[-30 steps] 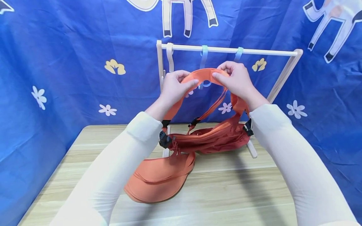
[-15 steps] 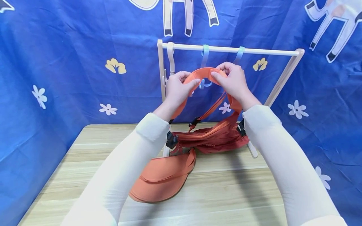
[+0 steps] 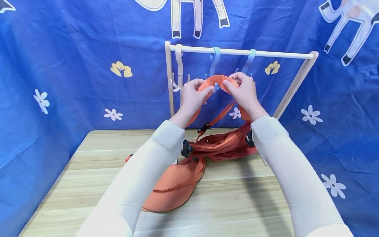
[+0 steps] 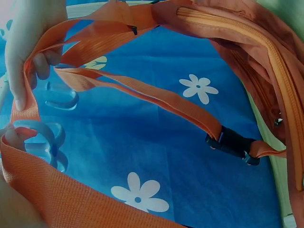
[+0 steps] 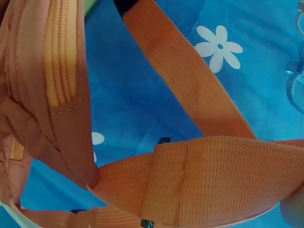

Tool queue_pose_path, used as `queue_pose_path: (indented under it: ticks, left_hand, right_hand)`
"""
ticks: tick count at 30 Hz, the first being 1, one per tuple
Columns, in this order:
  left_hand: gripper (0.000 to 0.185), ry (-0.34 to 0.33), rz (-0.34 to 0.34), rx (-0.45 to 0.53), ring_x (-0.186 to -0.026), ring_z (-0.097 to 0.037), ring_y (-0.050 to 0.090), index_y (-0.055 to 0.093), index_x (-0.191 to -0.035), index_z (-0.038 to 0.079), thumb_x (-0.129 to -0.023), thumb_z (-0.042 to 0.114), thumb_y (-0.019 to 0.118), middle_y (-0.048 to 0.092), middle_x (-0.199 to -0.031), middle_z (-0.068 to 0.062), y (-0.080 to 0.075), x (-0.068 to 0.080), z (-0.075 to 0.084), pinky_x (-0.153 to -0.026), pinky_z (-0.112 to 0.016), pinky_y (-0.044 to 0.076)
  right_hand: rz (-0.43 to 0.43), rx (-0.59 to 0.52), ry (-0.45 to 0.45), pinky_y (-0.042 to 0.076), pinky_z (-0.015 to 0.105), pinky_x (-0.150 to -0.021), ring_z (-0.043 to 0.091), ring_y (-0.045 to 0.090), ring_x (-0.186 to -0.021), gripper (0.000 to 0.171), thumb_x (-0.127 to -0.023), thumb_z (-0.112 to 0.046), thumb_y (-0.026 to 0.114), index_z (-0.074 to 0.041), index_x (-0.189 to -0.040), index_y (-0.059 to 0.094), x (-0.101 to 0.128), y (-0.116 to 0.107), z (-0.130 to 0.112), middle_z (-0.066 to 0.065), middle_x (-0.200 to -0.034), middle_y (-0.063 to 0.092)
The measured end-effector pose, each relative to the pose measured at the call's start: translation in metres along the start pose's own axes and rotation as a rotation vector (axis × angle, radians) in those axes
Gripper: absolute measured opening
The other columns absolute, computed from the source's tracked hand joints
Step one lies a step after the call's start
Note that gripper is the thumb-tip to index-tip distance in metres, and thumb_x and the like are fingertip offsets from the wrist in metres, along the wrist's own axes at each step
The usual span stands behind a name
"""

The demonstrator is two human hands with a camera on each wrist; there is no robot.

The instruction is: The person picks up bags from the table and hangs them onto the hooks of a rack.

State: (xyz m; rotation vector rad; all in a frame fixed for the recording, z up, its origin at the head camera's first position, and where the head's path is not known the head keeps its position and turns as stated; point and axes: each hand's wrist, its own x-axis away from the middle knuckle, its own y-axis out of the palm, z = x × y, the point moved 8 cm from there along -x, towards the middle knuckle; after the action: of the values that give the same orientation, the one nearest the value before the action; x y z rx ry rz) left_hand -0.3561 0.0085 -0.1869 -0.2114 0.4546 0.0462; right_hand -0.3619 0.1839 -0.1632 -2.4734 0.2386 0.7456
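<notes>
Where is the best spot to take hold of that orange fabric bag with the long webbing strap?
Grip the flat webbing strap at the top of its loop, pinching from both sides as the left hand and right hand do; the orange fabric bag hangs slack beneath it.

Right hand (image 3: 244, 89): in our right wrist view only a sliver shows at the lower right corner, grip unreadable there.
Orange bag (image 3: 222, 144): our forearms cover both of its ends.
Middle blue hook (image 3: 215, 59): its lower curl sits behind the strap (image 3: 217, 80), so we can't tell whether they touch.
Rack (image 3: 237, 52): feet hidden behind bag and sleeves.
Horse prints: cut off by the top edge.
</notes>
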Motion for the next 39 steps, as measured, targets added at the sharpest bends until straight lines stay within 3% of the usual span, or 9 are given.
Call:
queue_pose_path:
  ticks: [8, 13, 18, 24, 29, 39]
  left_hand:
    - [0.027, -0.004, 0.005, -0.063, -0.045, -0.016, 0.055, 0.064, -0.093, 0.016, -0.072, 0.031, 0.068, 0.061, -0.077, 0.001, 0.008, 0.001, -0.006, -0.046, -0.025, 0.046]
    - [0.026, 0.005, 0.013, -0.086, -0.046, -0.015, 0.055, 0.064, -0.093, 0.015, -0.073, 0.031, 0.068, 0.060, -0.073, 0.000, 0.011, 0.002, -0.006, -0.047, -0.026, 0.046]
    - [0.028, -0.041, -0.017, -0.078, -0.050, -0.015, 0.056, 0.062, -0.097, 0.016, -0.073, 0.031, 0.067, 0.059, -0.078, -0.001, 0.016, 0.002, -0.012, -0.048, -0.026, 0.046]
    - [0.030, -0.031, -0.036, -0.147, -0.065, -0.009, 0.056, 0.062, -0.099, 0.017, -0.074, 0.033, 0.066, 0.059, -0.085, 0.002, 0.017, 0.002, -0.017, -0.055, -0.022, 0.046]
    - [0.030, -0.033, -0.079, -0.168, -0.070, -0.008, 0.054, 0.063, -0.098, 0.017, -0.075, 0.036, 0.064, 0.059, -0.079, 0.004, 0.018, 0.005, -0.023, -0.061, -0.021, 0.046]
    - [0.044, -0.032, -0.136, -0.187, -0.070, -0.010, 0.057, 0.062, -0.101, 0.017, -0.068, 0.046, 0.067, 0.061, -0.079, 0.003, 0.011, 0.011, -0.026, -0.059, -0.023, 0.047]
  right_hand:
    - [0.042, -0.040, 0.021, 0.041, 0.024, -0.056, 0.017, 0.048, -0.065, 0.030, -0.076, -0.040, 0.061, -0.014, -0.091, 0.059, 0.008, 0.002, 0.018, 0.004, -0.074, 0.055]
    - [0.090, -0.066, -0.015, 0.039, 0.024, -0.054, 0.018, 0.047, -0.063, 0.029, -0.077, -0.037, 0.062, -0.012, -0.091, 0.059, 0.012, 0.002, 0.023, 0.006, -0.071, 0.053]
    - [0.131, -0.082, -0.023, 0.038, 0.024, -0.052, 0.018, 0.047, -0.060, 0.029, -0.077, -0.036, 0.061, -0.011, -0.091, 0.059, 0.016, 0.001, 0.030, 0.006, -0.070, 0.053]
    - [0.131, -0.085, 0.014, 0.039, 0.023, -0.052, 0.017, 0.048, -0.060, 0.029, -0.078, -0.037, 0.060, -0.012, -0.092, 0.058, 0.023, 0.003, 0.037, 0.005, -0.071, 0.053]
    - [0.112, -0.113, 0.022, 0.045, 0.023, -0.048, 0.017, 0.052, -0.057, 0.029, -0.077, -0.038, 0.061, -0.013, -0.092, 0.057, 0.027, 0.005, 0.042, 0.005, -0.073, 0.053]
    - [0.090, -0.111, -0.055, 0.043, 0.022, -0.062, 0.014, 0.053, -0.067, 0.038, -0.073, -0.038, 0.066, -0.010, -0.096, 0.056, 0.032, 0.003, 0.040, 0.004, -0.078, 0.056]
